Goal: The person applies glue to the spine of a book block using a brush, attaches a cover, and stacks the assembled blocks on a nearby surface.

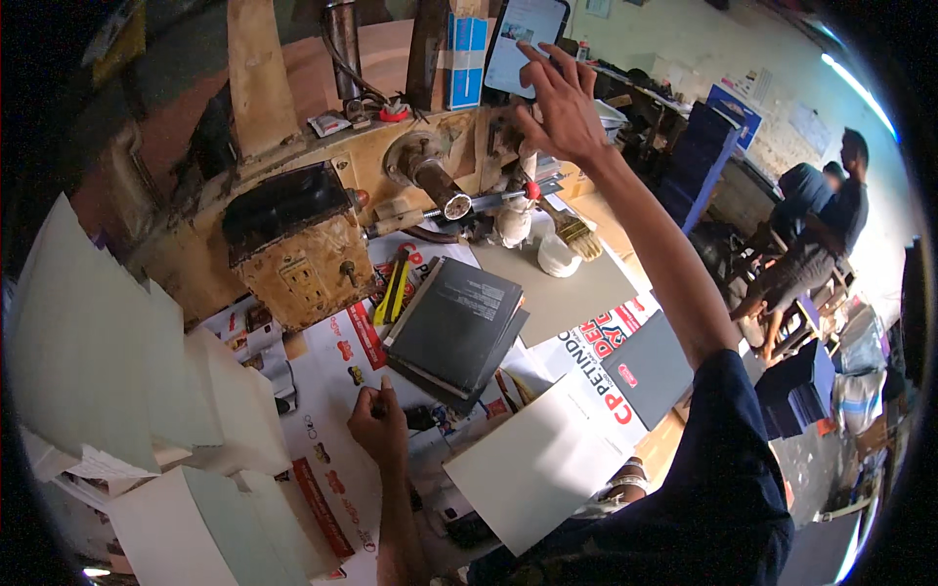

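My right hand (570, 115) reaches up to a phone (513, 49) that stands propped at the back of the bench. Its fingers are spread, with fingertips at the lit screen. Low in the middle, my left hand (379, 427) is closed beside a dark grey hardcover book (457, 317); something small and dark shows at its fingers, too little to name. The book lies on another dark cover on printed sheets. Behind it rests a yellow and black utility knife (393, 286). A flat brush (576, 234) lies across a white pot (558, 256), near my right forearm.
Stacks of pale paper blocks (195, 391) rise on the left. A worn, stained machine box (298, 259) and a metal pipe (440, 188) stand behind the books. White sheets (542, 459) and a grey cover (645, 366) lie to the right. Two people (821, 210) are farther back.
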A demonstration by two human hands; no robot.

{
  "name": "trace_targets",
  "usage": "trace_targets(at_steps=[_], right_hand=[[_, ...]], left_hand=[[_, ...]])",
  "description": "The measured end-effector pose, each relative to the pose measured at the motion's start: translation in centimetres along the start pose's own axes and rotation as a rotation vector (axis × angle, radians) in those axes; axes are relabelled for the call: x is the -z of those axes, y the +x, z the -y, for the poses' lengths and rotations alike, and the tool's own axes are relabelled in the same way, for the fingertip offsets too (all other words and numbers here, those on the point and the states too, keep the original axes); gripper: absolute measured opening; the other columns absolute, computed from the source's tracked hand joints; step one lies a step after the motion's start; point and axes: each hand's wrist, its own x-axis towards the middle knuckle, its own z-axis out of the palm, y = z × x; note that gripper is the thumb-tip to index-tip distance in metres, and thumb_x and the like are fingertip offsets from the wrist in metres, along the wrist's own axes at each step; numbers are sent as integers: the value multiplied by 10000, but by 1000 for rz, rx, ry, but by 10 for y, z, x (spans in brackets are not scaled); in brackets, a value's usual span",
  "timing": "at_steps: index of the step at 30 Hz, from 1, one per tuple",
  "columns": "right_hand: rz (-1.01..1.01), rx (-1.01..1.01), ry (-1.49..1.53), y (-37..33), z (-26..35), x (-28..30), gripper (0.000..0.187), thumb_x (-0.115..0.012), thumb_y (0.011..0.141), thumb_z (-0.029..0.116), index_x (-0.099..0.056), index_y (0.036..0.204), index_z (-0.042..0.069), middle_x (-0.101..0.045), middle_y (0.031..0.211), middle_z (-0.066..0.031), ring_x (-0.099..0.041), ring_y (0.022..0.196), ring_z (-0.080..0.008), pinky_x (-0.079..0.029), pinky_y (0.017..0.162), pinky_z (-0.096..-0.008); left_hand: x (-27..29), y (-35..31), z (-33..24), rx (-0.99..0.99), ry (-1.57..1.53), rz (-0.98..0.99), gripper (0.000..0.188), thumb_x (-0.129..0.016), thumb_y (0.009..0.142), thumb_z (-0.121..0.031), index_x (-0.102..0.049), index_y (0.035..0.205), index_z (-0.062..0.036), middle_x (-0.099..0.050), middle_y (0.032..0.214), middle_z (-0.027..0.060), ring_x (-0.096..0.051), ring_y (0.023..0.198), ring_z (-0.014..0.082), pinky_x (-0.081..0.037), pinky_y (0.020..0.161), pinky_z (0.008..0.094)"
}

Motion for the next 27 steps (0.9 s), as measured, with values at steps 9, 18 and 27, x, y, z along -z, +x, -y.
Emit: trace_targets(at_steps=[9, 18, 27], right_hand=[[-100, -34, -83, 20, -20, 10, 365, -592, 871, 279, -513, 1159, 69, -455, 1483, -115, -325, 1402, -344, -229, 1056, -551], [-36, -52, -117, 28, -37, 3, 323, -574, 916, 317, -517, 1133, 85, -434, 1515, -115, -309, 1417, -347, -190, 1080, -560], [-148, -278, 11, -3, -12, 67, 265, -640, 870, 255, -571, 1050, 73, -577, 1336, -140, -442, 1317, -341, -304, 1057, -514]], left_hand=[[2, 0, -3, -39, 42, 8, 426, -643, 963, -246, -456, 634, -50, -436, 519, 4, -383, 491, 96, -319, 492, 327], [3, -1, -2, -22, 4, 21, 425, -649, 962, -255, -462, 636, -57, -446, 515, -4, -351, 476, 87, -298, 477, 316], [-3, -2, 0, -49, -1, -11, 426, -654, 955, -237, -442, 648, -32, -436, 521, 2, -351, 496, 96, -298, 490, 317]])
